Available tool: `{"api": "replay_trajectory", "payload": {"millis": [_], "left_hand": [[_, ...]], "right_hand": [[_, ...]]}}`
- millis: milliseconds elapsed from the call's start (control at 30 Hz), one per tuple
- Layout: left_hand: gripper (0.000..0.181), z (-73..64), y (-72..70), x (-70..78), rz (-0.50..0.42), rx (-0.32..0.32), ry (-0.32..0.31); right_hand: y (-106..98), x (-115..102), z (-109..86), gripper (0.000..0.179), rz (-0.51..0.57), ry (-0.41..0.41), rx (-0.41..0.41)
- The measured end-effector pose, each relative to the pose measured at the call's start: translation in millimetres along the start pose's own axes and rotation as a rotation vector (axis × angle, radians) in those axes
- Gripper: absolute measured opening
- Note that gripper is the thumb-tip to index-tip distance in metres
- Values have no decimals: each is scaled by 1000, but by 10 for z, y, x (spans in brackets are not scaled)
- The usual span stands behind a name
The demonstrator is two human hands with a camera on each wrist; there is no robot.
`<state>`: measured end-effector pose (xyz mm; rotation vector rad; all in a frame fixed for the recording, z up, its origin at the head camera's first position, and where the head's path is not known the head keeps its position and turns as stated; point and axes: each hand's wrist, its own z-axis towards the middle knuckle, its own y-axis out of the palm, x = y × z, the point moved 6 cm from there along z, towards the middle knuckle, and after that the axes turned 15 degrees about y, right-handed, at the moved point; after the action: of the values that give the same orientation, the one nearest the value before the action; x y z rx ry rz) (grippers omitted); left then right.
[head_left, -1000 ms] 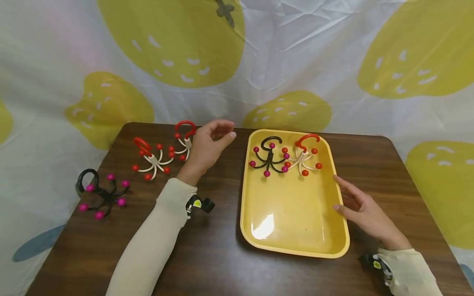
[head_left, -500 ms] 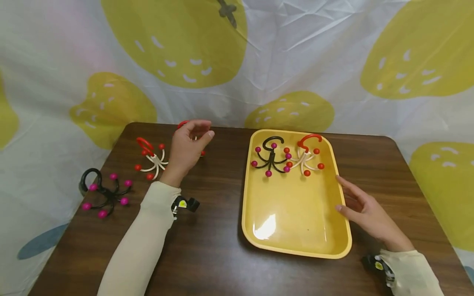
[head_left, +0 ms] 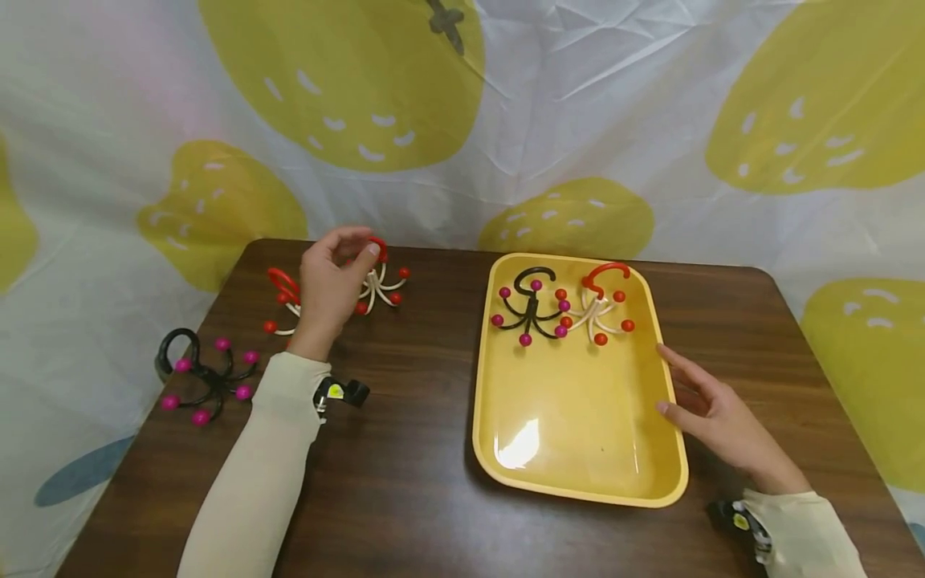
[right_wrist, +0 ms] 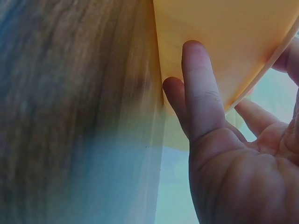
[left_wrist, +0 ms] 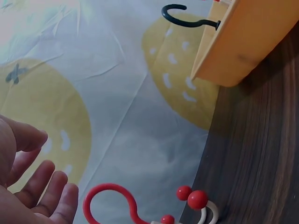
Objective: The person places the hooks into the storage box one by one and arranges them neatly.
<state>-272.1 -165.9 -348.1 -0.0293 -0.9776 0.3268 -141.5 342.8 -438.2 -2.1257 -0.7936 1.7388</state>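
My left hand (head_left: 332,277) reaches over the table's far left part, thumb and fingers apart. It overlaps a red-and-white multi-arm hanger (head_left: 373,282) with red balls. The left wrist view shows that hanger's red hook (left_wrist: 111,186) just beside the loosely bent fingers (left_wrist: 53,186). Another red-and-white hanger (head_left: 280,282) is partly hidden behind the hand. My right hand (head_left: 715,417) rests at the right rim of a yellow tray (head_left: 578,493), fingers (right_wrist: 201,84) straight against its outer wall. Inside the tray lie a black hanger (head_left: 531,307) with pink balls and a red-and-white one (head_left: 596,309).
Another black hanger (head_left: 209,377) with pink balls lies at the table's left edge. Behind the dark wooden table (head_left: 405,482) hangs a white curtain (head_left: 578,104) with yellow fruit prints, right up against the back edge.
My left hand has moved left across the back hanger, leaving its arms and balls showing on the right and covering part of the other red-and-white hanger. The right hand stays at the tray.
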Motion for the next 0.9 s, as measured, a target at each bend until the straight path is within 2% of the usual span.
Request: {"api": "replay_trajectory", "payload": {"millis": [233,467,700,800,900], "left_hand": [[29,76,-84,-104,9,74,-21],[34,130,-134,-309,62,86,-77],[40,127,-67,-538,72,41,-136],[37,131,-48,-552,72,35,-135],[33,140,-41,-529,118,16,-117]], "right_hand": [[-11,-10,-2,80,-4,4,-3],[-3,-10,21,80,-7,14,-9],[2,18,3,80,1,7,-4],[0,23,-1,80,1,10,-4],[1,17,-6,80,-4,11,-6]]}}
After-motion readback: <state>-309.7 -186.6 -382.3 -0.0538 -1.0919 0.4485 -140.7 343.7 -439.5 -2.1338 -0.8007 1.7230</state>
